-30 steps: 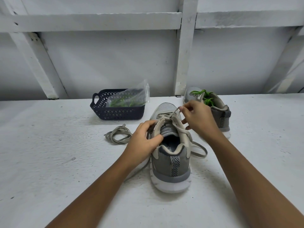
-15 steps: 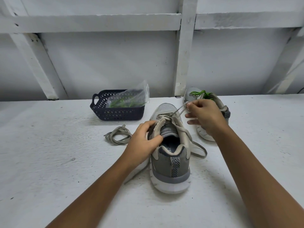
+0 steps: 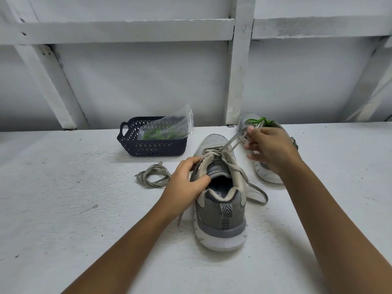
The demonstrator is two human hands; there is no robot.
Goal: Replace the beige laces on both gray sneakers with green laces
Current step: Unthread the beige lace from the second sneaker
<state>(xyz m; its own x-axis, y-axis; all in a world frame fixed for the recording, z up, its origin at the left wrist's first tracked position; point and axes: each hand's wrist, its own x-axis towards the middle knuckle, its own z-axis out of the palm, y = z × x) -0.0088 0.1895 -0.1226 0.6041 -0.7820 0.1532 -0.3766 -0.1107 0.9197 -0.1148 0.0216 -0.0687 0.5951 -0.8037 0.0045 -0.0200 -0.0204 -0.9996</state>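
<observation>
Beige lace (image 3: 233, 140) drawn taut from the near gray sneaker (image 3: 220, 211), which sits heel toward the camera on a rough, white-painted counter (image 3: 63, 209). L hand (image 3: 186, 181) holds the shoe: its grip is curled over the padded collar on the left side, thumb against the mesh tongue. R hand (image 3: 269, 147), raised beyond the toe & to the right, has a closed pinch grip on a flat loop of that lace, two strands running tight from the upper eyelets. The rest of the lace trails slack off the shoe's right side in a loop on the counter.

Shoe: knit mesh toe, suede-like heel panels, chevron-striped pull tab, thick pale foam sole.

The far gray sneaker (image 3: 266, 174) stands behind the R hand, partly hidden, toe near the back wall, w/ a bright green lace (image 3: 259, 120) bunched at its top. A loose beige lace coil (image 3: 152, 176) lies just left of the L hand, apart from the shoe. Behind it, a dark navy plastic basket (image 3: 152, 148) w/ lattice walls & a loop handle holds a clear, crinkled bag (image 3: 169, 128) of green laces.

Open counter runs wide to the left & across the foreground. At the back a white wall w/ painted timber beams closes it off.
</observation>
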